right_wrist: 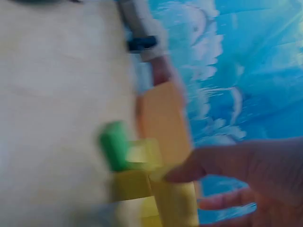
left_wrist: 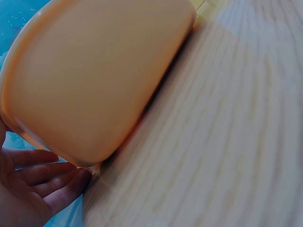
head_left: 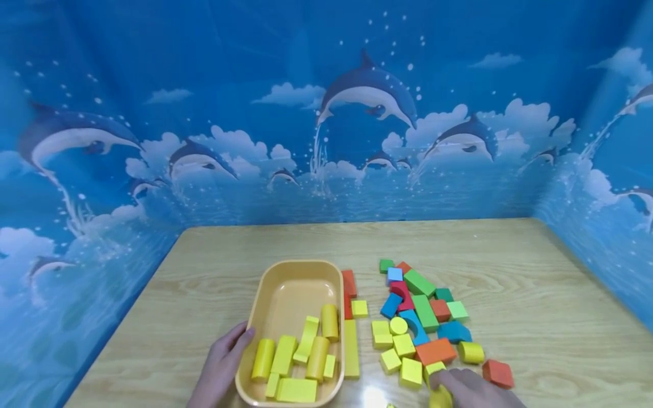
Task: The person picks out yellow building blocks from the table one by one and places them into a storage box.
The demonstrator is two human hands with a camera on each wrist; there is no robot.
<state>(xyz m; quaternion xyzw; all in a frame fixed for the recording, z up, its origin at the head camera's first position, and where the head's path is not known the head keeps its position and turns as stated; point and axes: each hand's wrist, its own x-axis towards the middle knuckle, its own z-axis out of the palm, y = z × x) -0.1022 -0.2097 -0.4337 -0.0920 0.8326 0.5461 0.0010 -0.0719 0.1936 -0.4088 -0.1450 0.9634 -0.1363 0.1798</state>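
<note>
My left hand (head_left: 220,362) holds the left side of a tan plastic tray (head_left: 285,277), thumb at the rim and fingers (left_wrist: 42,172) along the outer wall. Inside the tray's near half lie several yellow blocks, among them a cylinder (head_left: 263,360), a curved piece (head_left: 306,340) and a rectangular block (head_left: 297,390). At the bottom edge of the head view, my right hand (head_left: 471,388) pinches a yellow block (head_left: 440,398) beside the loose pile. The right wrist view is blurred, with the thumb (right_wrist: 182,171) on that yellow block.
Right of the tray lie mixed blocks: several yellow cubes (head_left: 410,373), a green block (head_left: 425,313), a blue arch (head_left: 414,327), an orange block (head_left: 436,351) and a red block (head_left: 498,374). A long yellow block (head_left: 351,348) lies along the tray's right wall. Dolphin-printed blue sheeting (head_left: 245,198) borders the wooden table (head_left: 535,283).
</note>
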